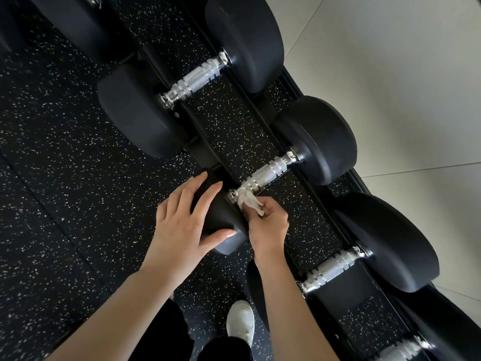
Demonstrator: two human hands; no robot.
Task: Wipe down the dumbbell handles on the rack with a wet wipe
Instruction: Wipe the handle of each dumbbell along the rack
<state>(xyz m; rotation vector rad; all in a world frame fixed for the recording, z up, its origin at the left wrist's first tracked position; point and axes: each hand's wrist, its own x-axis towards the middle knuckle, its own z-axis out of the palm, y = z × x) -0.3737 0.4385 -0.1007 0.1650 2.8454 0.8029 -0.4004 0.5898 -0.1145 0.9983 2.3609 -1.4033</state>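
Black dumbbells with knurled chrome handles lie side by side on a black rack [291, 82]. My right hand [268, 225] pinches a crumpled white wet wipe [248, 201] against the near end of the middle dumbbell's handle [268, 175], close to its near head [221, 220]. My left hand [182, 225] rests over that near head, fingers spread across its top and thumb along its side. Another handle [195, 79] shows above and one more handle [333, 269] below right.
Speckled black rubber flooring [52, 178] spreads to the left and under the rack. Pale floor tiles [403, 87] lie beyond the rack at right. My white shoe [240, 324] stands near the rack's base. A further dumbbell handle [400, 350] shows at the bottom right.
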